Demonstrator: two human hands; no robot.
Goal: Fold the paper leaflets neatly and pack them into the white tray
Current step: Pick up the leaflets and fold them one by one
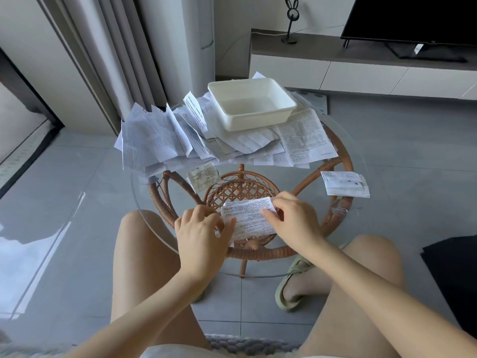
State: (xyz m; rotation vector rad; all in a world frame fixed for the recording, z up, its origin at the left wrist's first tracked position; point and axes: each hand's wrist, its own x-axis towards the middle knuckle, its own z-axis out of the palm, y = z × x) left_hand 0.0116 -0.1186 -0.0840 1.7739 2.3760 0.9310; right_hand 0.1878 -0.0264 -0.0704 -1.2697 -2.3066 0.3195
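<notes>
At the glass bench point(296, 174) edge, left grip point(198, 232) and right grip point(294, 218) are pinching one leaflet point(246, 219) (bare glass lying beyond).

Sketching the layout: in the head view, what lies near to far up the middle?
Printed paper leaflet held by the left hand and right hand → small folded leaflet → heap of unfolded leaflets → white rectangular plastic tray → black rabbit-eared stand.

Bright daylight from left; glare on floor point(38, 244); wide-angle edge distortion.
</notes>
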